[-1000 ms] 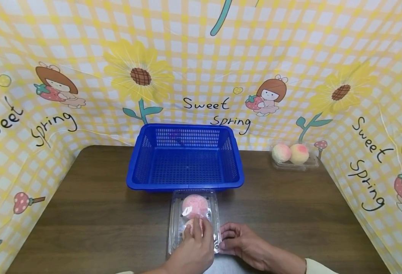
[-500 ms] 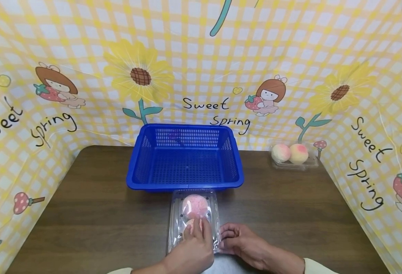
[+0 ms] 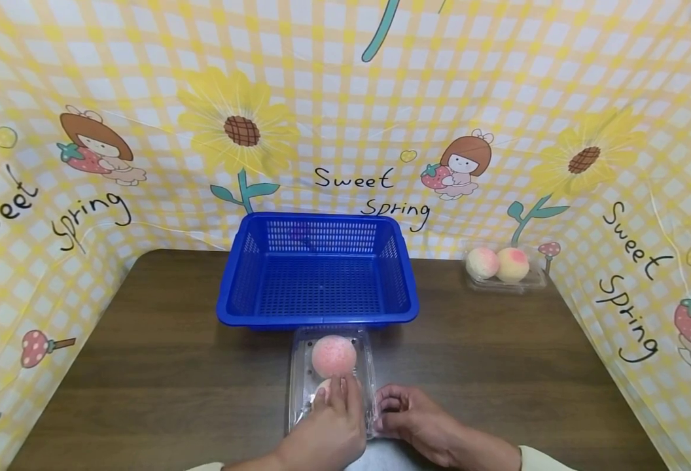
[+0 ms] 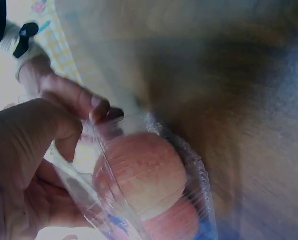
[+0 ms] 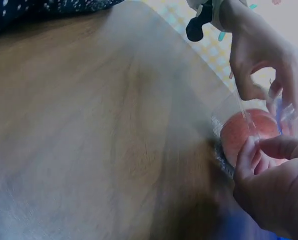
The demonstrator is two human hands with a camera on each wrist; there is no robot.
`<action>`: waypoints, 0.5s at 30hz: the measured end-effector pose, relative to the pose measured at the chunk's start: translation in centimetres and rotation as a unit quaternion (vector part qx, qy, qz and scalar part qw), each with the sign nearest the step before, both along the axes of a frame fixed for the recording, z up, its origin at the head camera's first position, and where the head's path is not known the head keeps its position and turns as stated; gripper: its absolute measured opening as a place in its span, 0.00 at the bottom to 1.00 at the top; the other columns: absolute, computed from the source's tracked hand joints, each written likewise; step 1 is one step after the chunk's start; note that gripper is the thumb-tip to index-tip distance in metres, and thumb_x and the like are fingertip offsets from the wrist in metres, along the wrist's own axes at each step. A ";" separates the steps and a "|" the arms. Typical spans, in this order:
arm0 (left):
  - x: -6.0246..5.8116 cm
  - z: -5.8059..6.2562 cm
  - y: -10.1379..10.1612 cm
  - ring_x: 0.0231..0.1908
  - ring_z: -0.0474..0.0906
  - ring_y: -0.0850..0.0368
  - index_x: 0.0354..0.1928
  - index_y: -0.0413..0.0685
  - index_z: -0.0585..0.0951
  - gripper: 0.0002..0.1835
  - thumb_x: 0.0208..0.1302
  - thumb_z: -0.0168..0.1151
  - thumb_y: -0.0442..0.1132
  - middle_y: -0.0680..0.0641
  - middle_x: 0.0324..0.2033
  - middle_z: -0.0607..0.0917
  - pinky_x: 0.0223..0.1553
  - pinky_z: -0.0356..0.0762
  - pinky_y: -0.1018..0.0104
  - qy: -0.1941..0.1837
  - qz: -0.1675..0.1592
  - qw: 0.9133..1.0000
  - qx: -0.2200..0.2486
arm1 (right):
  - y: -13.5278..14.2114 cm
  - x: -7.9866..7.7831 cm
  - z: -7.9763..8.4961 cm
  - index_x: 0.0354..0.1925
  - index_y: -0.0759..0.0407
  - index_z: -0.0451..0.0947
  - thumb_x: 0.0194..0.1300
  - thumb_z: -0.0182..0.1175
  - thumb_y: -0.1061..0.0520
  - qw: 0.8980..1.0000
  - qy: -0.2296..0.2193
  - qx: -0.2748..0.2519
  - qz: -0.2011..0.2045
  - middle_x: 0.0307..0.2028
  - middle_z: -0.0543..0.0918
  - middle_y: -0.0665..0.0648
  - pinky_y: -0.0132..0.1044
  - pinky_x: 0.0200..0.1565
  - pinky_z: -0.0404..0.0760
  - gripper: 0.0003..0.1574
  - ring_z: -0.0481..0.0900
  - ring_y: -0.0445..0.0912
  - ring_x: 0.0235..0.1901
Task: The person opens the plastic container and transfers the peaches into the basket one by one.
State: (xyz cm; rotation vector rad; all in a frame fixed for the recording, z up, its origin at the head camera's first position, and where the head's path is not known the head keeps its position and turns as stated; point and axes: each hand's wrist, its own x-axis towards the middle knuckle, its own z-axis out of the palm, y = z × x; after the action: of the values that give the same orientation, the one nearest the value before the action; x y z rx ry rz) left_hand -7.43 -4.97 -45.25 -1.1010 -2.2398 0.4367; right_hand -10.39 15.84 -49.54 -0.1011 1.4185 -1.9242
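A clear plastic clamshell box (image 3: 300, 366) with two pink-and-cream peaches lies on the table, just in front of the blue basket. The far peach (image 3: 334, 356) shows whole through the lid; the near peach (image 3: 323, 387) is mostly covered by my left hand (image 3: 326, 432). That hand lies over the lid, extended fingers touching the plastic above the near peach. At the box's right edge, close to the near corner, my right hand (image 3: 419, 418) pinches the rim between thumb and fingers. The right wrist view shows this pinch (image 5: 254, 142) beside the peach.
The blue mesh basket (image 3: 318, 320) stands at the back centre, nothing inside it. Toward the back right sits another clear box (image 3: 531, 281) holding two peaches (image 3: 513, 264). A yellow checked cloth (image 3: 345, 104) walls in the brown table (image 3: 163, 366).
Glare on the lid over the far peach has gone, and the box edge has shifted very slightly left. Both hands keep nearly the same places, moving slightly left with the box.
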 end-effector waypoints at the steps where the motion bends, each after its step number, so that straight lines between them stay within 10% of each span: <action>1: 0.1 0.1 -0.1 0.40 0.85 0.40 0.39 0.31 0.85 0.32 0.60 0.24 0.27 0.31 0.42 0.84 0.28 0.86 0.57 -0.013 0.005 1.000 -0.003 | 0.0 0.0 -0.1 0.45 0.65 0.71 0.55 0.58 0.73 1.000 0.002 -0.002 0.002 0.35 0.80 0.51 0.33 0.46 0.83 0.18 0.80 0.41 0.37; 9: 1.4 0.9 -1.2 0.49 0.81 0.40 0.52 0.30 0.79 0.22 0.59 0.45 0.35 0.31 0.49 0.81 0.42 0.86 0.60 -0.113 0.014 0.989 0.091 | 0.5 0.2 0.0 0.44 0.66 0.71 0.55 0.61 0.71 1.000 -0.003 0.002 0.011 0.35 0.79 0.51 0.35 0.48 0.83 0.18 0.79 0.42 0.38; 15: 2.7 1.9 -2.9 0.49 0.83 0.45 0.54 0.32 0.78 0.33 0.39 0.66 0.37 0.34 0.52 0.81 0.36 0.85 0.66 -0.173 0.025 0.957 0.232 | 1.0 0.3 0.2 0.45 0.67 0.69 0.55 0.61 0.71 1.000 -0.020 0.001 0.023 0.36 0.77 0.53 0.38 0.50 0.83 0.18 0.79 0.43 0.39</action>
State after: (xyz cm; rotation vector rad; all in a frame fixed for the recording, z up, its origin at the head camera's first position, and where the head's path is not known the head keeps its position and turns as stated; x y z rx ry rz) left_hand -4.75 -7.87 -43.37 -0.9188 -2.4939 -0.2813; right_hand -10.09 16.82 -49.29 -0.0935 1.3812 -1.8764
